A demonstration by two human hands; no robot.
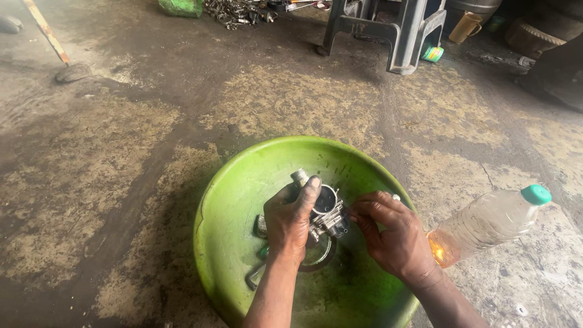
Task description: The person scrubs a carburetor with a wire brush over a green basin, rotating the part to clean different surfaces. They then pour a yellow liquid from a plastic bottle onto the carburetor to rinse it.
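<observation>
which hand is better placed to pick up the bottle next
Right, probably. The right hand sits beside the bottle lying just outside the green basin, and only its fingers touch the carburetor. The left hand grips it from the far side.

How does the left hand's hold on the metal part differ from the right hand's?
The left hand wraps over the metal carburettor-like part from above, thumb stretched along its top, bearing its weight. The right hand comes in from the side, and only its fingers pinch at a small piece on the part's edge. The left hand covers much of the part; the right leaves it mostly visible. Both work above the green basin.
</observation>
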